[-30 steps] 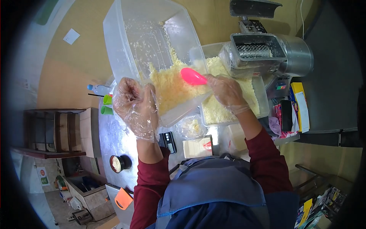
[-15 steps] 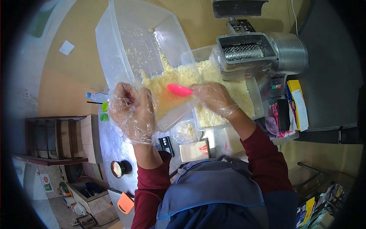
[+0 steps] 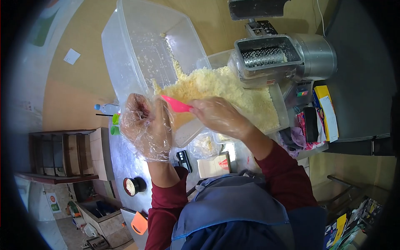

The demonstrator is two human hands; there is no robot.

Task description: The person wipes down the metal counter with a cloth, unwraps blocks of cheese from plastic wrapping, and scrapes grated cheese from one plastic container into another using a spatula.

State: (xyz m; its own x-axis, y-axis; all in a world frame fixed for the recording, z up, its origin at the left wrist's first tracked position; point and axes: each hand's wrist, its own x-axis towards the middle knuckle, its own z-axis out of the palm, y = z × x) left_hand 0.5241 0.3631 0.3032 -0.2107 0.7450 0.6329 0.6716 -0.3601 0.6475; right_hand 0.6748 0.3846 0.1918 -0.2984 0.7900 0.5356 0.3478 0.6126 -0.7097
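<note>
My left hand [image 3: 143, 123], in a clear plastic glove, is curled around the near wall of a tilted clear plastic tub [image 3: 125, 46]. Grated, pale yellow cheese-like shreds [image 3: 204, 83] lie along the tub's low side and over a second clear container [image 3: 283, 118] beneath it. Gloved as well, my right hand [image 3: 218, 114] is closed on a pink spatula [image 3: 177, 104]. Its blade is over the tub's low end, close to my left thumb; its handle is hidden in my fingers.
A metal grating machine [image 3: 271, 56] with a drum stands behind the second container. Nearer me are a small bag [image 3: 204, 143], a black device [image 3: 183, 161] and a box [image 3: 213, 165]. A black cup [image 3: 134, 186] stands left, a phone [image 3: 310, 124] right.
My right hand has moved left with the spatula, from over the shreds to beside my left hand. My left hand and the tub have hardly moved.
</note>
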